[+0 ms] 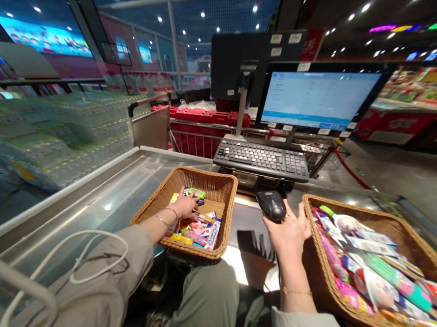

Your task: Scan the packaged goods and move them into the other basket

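My left hand (pixel 185 207) reaches into the left wicker basket (pixel 220 218) and closes on a small green packet (pixel 196 193) among several colourful snack packets (pixel 199 229). My right hand (pixel 288 232) holds a black handheld barcode scanner (pixel 271 204) raised over the steel counter between the two baskets. The right wicker basket (pixel 402 234) beside that hand is full of several colourful packaged items (pixel 374 271).
A black keyboard (pixel 262 159) and a lit monitor (pixel 317 98) stand behind the baskets. The steel checkout counter (pixel 101 200) runs to the left. A shopping trolley with red crates (pixel 206 128) is behind it. White cable (pixel 87 254) lies over my left sleeve.
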Motion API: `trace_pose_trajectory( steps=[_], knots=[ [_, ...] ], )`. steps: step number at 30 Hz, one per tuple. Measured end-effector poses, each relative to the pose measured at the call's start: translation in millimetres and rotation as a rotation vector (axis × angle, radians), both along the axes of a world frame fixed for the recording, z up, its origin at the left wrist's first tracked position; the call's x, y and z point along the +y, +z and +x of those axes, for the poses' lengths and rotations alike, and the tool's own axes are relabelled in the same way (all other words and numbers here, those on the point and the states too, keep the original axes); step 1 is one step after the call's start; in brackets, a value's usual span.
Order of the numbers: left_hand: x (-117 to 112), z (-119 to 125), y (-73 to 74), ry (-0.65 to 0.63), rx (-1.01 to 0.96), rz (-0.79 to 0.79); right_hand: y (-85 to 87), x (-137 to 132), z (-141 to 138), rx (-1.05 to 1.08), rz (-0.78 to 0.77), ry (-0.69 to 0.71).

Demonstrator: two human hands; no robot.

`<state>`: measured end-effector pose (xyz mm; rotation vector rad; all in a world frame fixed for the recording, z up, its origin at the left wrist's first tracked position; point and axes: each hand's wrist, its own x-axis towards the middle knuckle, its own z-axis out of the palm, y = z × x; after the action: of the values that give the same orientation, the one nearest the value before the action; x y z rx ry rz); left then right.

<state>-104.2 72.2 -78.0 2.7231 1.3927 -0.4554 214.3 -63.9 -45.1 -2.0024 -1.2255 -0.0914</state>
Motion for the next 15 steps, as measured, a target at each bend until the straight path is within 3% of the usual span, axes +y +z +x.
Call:
trace_pose_trajectory(
  steps=[15],
  knots=[
    [-2, 10, -10.8, -0.140, -0.066, 0.018, 3.3, -3, 1, -0.009, -0.014, -0.004]
  ],
)
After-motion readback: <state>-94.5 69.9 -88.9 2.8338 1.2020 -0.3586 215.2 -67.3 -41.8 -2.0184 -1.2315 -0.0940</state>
